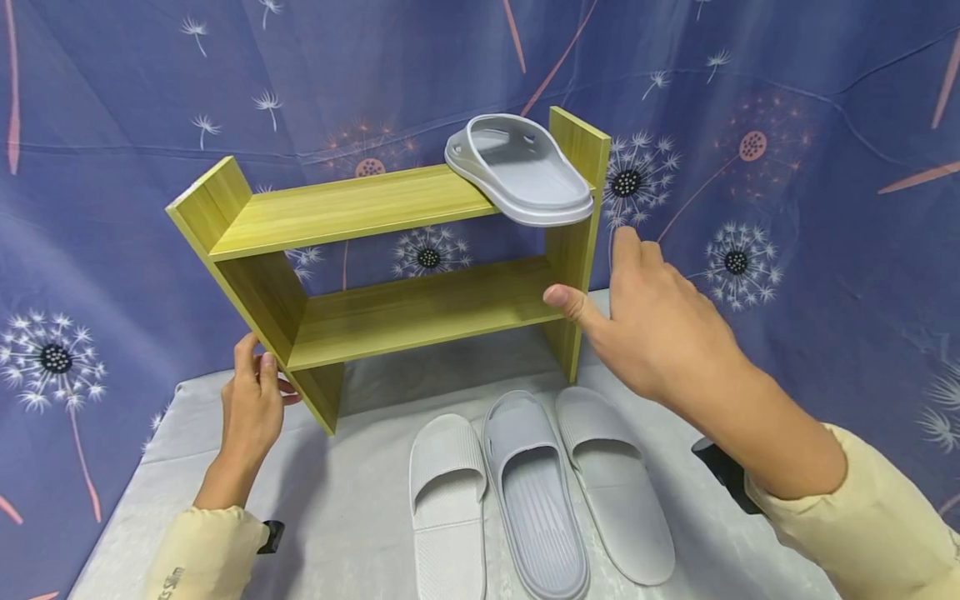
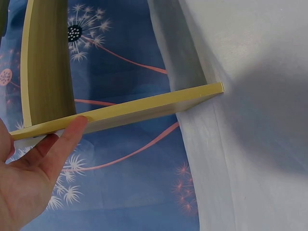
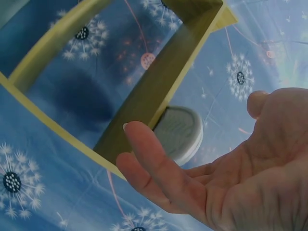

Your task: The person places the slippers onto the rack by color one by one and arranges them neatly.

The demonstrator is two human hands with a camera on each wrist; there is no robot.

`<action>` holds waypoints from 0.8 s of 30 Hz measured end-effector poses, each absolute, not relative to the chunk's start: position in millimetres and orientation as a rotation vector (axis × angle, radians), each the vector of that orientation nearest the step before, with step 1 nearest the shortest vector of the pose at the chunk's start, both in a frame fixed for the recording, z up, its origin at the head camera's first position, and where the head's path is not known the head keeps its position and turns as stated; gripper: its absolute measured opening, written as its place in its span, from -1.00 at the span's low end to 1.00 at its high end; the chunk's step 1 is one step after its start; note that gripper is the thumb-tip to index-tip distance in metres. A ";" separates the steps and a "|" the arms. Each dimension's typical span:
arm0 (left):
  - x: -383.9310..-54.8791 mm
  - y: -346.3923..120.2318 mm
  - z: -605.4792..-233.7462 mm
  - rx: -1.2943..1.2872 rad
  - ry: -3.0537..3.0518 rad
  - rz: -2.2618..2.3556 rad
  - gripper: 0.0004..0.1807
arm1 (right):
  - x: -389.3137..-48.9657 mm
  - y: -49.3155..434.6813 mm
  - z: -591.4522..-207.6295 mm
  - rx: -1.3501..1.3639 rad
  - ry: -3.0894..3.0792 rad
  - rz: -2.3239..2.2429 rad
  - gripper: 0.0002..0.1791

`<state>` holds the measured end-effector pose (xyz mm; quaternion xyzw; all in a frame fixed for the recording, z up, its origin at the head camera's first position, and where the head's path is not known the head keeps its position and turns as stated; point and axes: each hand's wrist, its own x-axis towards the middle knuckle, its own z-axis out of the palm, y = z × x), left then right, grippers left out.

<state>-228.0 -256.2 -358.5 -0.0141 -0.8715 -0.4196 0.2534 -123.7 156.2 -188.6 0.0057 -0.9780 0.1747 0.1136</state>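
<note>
A two-tier yellow wood-grain shoe rack [image 1: 360, 208] stands on a grey cloth. My left hand [image 1: 251, 404] is at its left side panel, fingers against the outer face; in the left wrist view one fingertip [image 2: 79, 122] meets the panel's edge. On the top tier's right end sits a light grey clog [image 1: 525, 179], its closed toe jutting past the front edge. My right hand [image 1: 667, 325] hovers in front of the right panel, below the clog, holding nothing, thumb apart from its extended fingers. From low down, the right wrist view shows the clog's sole [image 3: 178, 134].
Three shoes lie in a row before the rack: a white slide [image 1: 450, 517], a grey clog [image 1: 536, 500] and a grey slide [image 1: 618, 492]. A blue dandelion-print curtain [image 1: 825, 183] hangs behind the rack and along both sides.
</note>
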 end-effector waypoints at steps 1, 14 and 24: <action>-228.2 -256.3 -358.3 -0.039 -2.367 -1.140 -0.59 | -122.2 155.5 -191.5 0.025 -2.868 0.509 0.26; -227.3 -256.0 -357.6 -0.041 -2.382 -1.141 -0.59 | -109.1 149.9 -233.1 0.116 -2.933 0.548 0.20; -226.4 -255.7 -356.5 -0.042 -2.389 -1.140 -0.59 | -102.5 140.9 -279.5 0.102 -2.981 0.630 0.16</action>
